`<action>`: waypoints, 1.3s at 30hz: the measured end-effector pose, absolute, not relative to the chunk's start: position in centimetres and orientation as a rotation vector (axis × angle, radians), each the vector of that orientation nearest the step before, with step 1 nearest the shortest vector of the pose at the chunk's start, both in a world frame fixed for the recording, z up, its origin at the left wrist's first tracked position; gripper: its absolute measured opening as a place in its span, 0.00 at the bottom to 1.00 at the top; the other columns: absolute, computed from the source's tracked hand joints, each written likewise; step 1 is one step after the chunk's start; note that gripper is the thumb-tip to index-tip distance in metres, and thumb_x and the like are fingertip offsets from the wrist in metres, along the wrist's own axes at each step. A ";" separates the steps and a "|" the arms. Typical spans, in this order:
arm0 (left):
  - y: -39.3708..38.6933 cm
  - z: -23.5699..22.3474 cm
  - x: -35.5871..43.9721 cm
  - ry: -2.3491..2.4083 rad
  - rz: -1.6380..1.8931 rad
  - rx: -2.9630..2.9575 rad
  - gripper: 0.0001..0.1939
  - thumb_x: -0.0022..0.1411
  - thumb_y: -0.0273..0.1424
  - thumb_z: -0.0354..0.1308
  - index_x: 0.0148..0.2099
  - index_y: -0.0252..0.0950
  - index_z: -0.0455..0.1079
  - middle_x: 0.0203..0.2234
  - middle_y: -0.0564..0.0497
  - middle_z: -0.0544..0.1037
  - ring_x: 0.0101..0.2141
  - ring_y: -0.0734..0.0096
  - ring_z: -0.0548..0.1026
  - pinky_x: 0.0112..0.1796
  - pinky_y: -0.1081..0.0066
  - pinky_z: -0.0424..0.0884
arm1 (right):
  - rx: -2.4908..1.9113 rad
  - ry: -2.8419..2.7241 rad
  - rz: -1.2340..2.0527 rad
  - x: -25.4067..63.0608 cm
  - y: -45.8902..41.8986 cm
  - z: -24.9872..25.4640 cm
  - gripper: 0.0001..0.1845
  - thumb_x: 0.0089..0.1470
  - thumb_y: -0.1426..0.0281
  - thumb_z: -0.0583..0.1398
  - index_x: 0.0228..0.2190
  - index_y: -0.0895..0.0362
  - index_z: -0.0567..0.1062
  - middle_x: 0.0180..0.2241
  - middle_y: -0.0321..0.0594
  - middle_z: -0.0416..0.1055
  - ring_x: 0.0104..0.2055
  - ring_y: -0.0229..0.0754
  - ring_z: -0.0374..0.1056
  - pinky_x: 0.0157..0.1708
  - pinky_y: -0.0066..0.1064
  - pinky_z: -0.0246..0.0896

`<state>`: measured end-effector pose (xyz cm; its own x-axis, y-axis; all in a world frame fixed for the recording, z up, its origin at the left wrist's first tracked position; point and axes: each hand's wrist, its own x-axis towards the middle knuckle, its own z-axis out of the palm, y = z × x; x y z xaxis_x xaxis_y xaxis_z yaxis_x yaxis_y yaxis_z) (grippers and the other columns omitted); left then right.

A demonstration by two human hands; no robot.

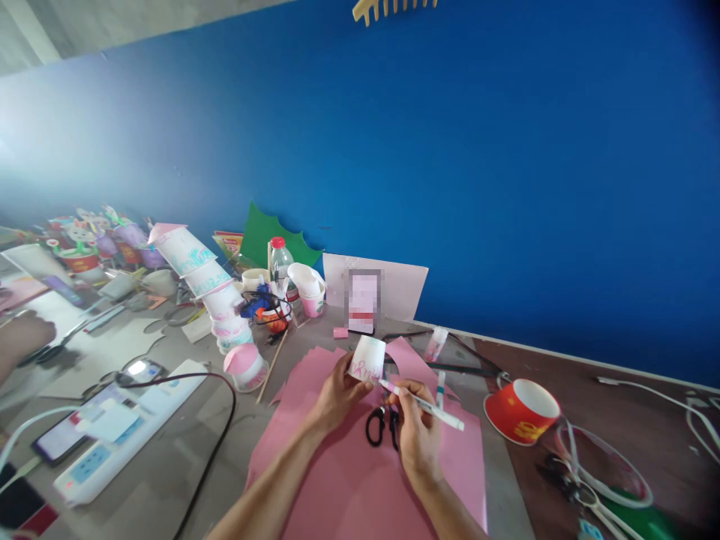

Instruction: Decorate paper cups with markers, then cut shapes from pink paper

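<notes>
Holding cup [368, 354] over pink sheet [349, 487] with left hand [339, 386], fingers curled round side; pinching marker [444, 415] over sheet with right hand [419, 427], fingers closed on it. Probably light, easily dented: best to grip gently, clear of drawing [364, 370].

In my head view I am holding both hands out in front, close together without touching. The left forearm [278, 476], bare, is slanting up and to the right from the lower edge, and the left hand [342, 381] is sitting slightly farther out, its thumb and fingers curving into a firm grip. The right forearm [447, 510], also bare, is angling up and to the left, and I am pinching with the right hand [417, 431], its fingers bending inward.
</notes>
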<state>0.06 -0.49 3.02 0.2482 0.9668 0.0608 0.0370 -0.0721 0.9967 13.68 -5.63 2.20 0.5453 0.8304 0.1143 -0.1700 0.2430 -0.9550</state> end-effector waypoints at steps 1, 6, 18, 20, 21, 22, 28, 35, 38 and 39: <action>-0.5 3.0 0.1 1.017 1.054 1.392 0.42 0.52 0.51 0.66 0.63 0.34 0.62 0.46 0.40 0.76 0.43 0.55 0.75 0.42 0.63 0.72 | -1.124 -0.719 0.768 13.7 -5.6 2.2 0.15 0.51 0.57 0.65 0.27 0.55 0.74 0.20 0.32 0.70 0.25 0.40 0.68 0.28 0.31 0.65; -0.4 3.1 0.2 0.998 1.076 1.367 0.42 0.51 0.51 0.68 0.62 0.35 0.63 0.48 0.39 0.76 0.47 0.53 0.75 0.47 0.61 0.71 | -1.123 -0.710 0.763 13.7 -5.6 2.2 0.16 0.50 0.55 0.65 0.27 0.55 0.74 0.20 0.32 0.70 0.24 0.40 0.68 0.27 0.31 0.65; -0.4 2.8 0.0 1.018 1.076 1.384 0.40 0.53 0.50 0.67 0.62 0.35 0.62 0.51 0.39 0.76 0.48 0.53 0.75 0.47 0.61 0.72 | -1.131 -0.715 0.759 13.6 -5.6 2.3 0.16 0.51 0.55 0.64 0.28 0.55 0.74 0.21 0.32 0.70 0.25 0.40 0.67 0.25 0.30 0.64; -0.4 2.9 0.1 1.024 1.075 1.384 0.40 0.53 0.49 0.67 0.62 0.35 0.62 0.51 0.39 0.76 0.48 0.53 0.75 0.47 0.61 0.72 | -1.129 -0.718 0.763 13.5 -5.6 2.4 0.15 0.51 0.56 0.64 0.28 0.55 0.74 0.20 0.32 0.70 0.24 0.40 0.67 0.25 0.30 0.65; -0.4 3.0 0.1 1.026 1.074 1.383 0.40 0.53 0.49 0.67 0.62 0.35 0.63 0.50 0.39 0.76 0.48 0.53 0.75 0.47 0.61 0.72 | -1.127 -0.719 0.764 13.5 -5.5 2.5 0.15 0.51 0.56 0.64 0.28 0.55 0.74 0.20 0.32 0.69 0.24 0.40 0.67 0.24 0.30 0.65; -0.5 3.1 0.1 1.027 1.071 1.384 0.40 0.53 0.50 0.67 0.62 0.35 0.63 0.50 0.39 0.76 0.48 0.53 0.75 0.46 0.62 0.72 | -1.125 -0.721 0.766 13.5 -5.5 2.5 0.15 0.51 0.56 0.64 0.28 0.55 0.74 0.20 0.32 0.69 0.24 0.39 0.67 0.24 0.30 0.65; -0.5 3.3 0.1 1.039 1.064 1.385 0.39 0.53 0.49 0.67 0.62 0.35 0.63 0.49 0.39 0.76 0.48 0.53 0.75 0.46 0.62 0.71 | -1.115 -0.742 0.772 13.6 -5.6 2.5 0.14 0.51 0.58 0.64 0.26 0.55 0.74 0.20 0.32 0.69 0.24 0.39 0.67 0.26 0.31 0.66; -0.3 2.6 0.1 0.973 1.087 1.363 0.40 0.54 0.48 0.67 0.63 0.36 0.62 0.48 0.40 0.76 0.48 0.54 0.74 0.48 0.60 0.70 | -1.129 -0.725 0.750 13.5 -5.7 2.5 0.14 0.52 0.56 0.64 0.28 0.55 0.75 0.21 0.33 0.70 0.24 0.40 0.68 0.26 0.31 0.66; -0.3 2.7 0.0 0.978 1.083 1.374 0.40 0.54 0.49 0.67 0.62 0.36 0.62 0.47 0.40 0.76 0.47 0.53 0.74 0.47 0.61 0.70 | -1.131 -0.725 0.749 13.5 -5.6 2.6 0.16 0.52 0.55 0.64 0.28 0.55 0.74 0.20 0.33 0.70 0.24 0.41 0.68 0.26 0.32 0.66; -0.3 2.7 0.0 0.985 1.082 1.378 0.40 0.53 0.49 0.67 0.62 0.35 0.62 0.47 0.41 0.76 0.47 0.53 0.74 0.47 0.61 0.71 | -1.131 -0.726 0.750 13.5 -5.6 2.6 0.16 0.51 0.55 0.65 0.28 0.55 0.74 0.20 0.33 0.70 0.24 0.40 0.68 0.26 0.32 0.65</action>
